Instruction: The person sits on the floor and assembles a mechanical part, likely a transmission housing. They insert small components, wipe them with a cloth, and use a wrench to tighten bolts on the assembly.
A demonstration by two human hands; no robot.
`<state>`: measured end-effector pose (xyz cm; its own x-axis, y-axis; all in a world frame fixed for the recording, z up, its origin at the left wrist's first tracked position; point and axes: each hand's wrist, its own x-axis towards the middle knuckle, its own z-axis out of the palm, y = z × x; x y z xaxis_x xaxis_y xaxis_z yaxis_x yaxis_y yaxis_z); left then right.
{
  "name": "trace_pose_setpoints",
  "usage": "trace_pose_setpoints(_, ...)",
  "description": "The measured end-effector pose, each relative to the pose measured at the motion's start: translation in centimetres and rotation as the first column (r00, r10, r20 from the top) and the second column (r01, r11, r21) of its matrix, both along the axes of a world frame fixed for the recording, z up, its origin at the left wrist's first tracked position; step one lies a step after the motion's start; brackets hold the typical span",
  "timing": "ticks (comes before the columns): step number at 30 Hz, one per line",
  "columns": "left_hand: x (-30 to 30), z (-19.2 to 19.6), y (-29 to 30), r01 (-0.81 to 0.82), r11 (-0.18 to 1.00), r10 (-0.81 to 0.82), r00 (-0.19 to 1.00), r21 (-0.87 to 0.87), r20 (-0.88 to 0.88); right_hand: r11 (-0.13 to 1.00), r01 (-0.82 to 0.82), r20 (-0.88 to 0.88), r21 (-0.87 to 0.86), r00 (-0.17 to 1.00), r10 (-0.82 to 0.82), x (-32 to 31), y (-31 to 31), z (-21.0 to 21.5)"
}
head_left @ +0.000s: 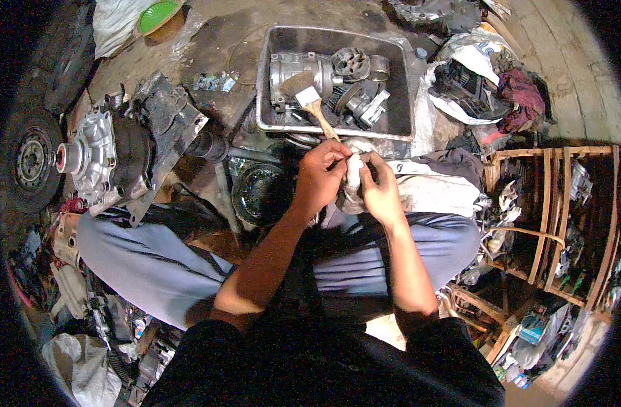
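Observation:
In front of my lap, both hands meet at a crumpled whitish rag [352,182]. My left hand [317,175] is closed, its thumb and fingertips pinched at the rag's upper left edge. The fingers of my right hand [382,193] grip the rag from the other side. Whether a small part sits inside the cloth is hidden. Just beyond my left fingertips, a paintbrush [313,103] with a wooden handle lies over the near rim of a grey tub [259,102]. The tub contains a ribbed metal cylinder housing [293,68], a round metal piece with several holes [350,62] and other machine parts.
At left stands a large silver metal housing [97,159], near a wheel with a tyre [34,157]. A dark round pan [257,193] lies left of my hands. White cloth [436,193] is spread at right, beside a wooden rack [554,210] of parts. Bags and scrap surround me.

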<state>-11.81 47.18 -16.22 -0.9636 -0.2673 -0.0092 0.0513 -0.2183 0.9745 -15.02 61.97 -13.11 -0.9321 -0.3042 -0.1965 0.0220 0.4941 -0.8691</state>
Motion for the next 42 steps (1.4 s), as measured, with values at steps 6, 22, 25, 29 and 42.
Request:
trace_pose_setpoints(6,-0.3,0.2,0.6,0.076,0.99,-0.083,0.995,0.115,0.052,0.991,0.098,0.017,-0.088,0.995,-0.097,-0.1,-0.4,-0.2)
trace_pose_setpoints(22,0.9,0.9,0.9,0.37,0.92,-0.37,0.929,-0.13,0.019,0.895,0.175,0.402,-0.411,0.916,0.006,-1.7,1.4,1.2)
trace_pose_setpoints(25,0.8,1.2,1.0,0.344,0.935,-0.343,0.939,-0.082,0.027,0.818,0.203,0.507,-0.538,0.853,0.122,-1.6,1.2,2.2)
trace_pose_setpoints(29,0.4,1.3,0.8,0.262,0.958,-0.252,0.963,-0.118,0.096,0.881,0.2,0.359,-0.428,0.932,-0.037,-0.8,-0.1,2.1)
trace_pose_setpoints(42,0.8,1.8,0.3,0.485,0.873,-0.486,0.874,-0.049,-0.021,0.829,0.181,0.449,-0.53,0.889,0.093,-1.7,1.9,1.3)
